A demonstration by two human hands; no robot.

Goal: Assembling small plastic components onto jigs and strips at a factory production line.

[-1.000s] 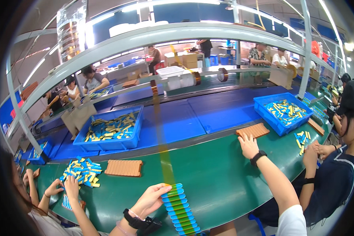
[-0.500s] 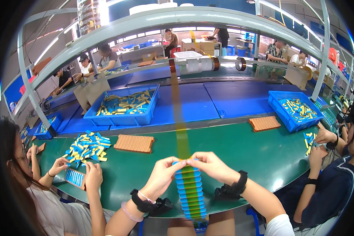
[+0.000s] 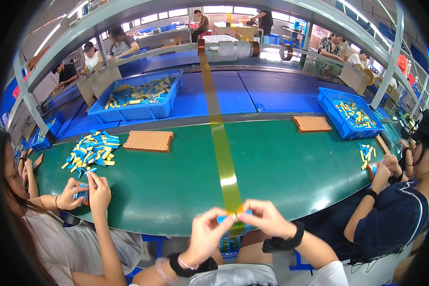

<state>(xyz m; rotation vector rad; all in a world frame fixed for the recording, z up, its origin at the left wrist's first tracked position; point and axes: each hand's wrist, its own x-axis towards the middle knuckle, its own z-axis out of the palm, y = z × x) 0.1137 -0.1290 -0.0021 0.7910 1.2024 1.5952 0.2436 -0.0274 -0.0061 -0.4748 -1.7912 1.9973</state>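
A long amber tape (image 3: 220,152) runs from the roll (image 3: 201,46) on the far rod down to my hands at the table's near edge. My left hand (image 3: 209,234) is closed, thumb and fingers pinching the tape's left side beside a blue piece (image 3: 221,219). From the right, my right hand (image 3: 268,220) pinches the tape's other side, its thumb almost touching the left thumb. Below my hands, a row of blue strips (image 3: 229,244) stuck along the tape hangs over my lap, partly hidden by the fingers.
On the green table (image 3: 176,190) lie an orange ridged tray (image 3: 148,141), a second such tray (image 3: 312,124) and a pile of blue and yellow pieces (image 3: 91,151). Blue bins (image 3: 138,110) stand behind. Co-workers' hands (image 3: 99,193) work at the left and right.
Both hands have moved down toward my body, pulling the tape with them. The row of blue strips has dropped from the table edge into my lap. My view has shifted too.
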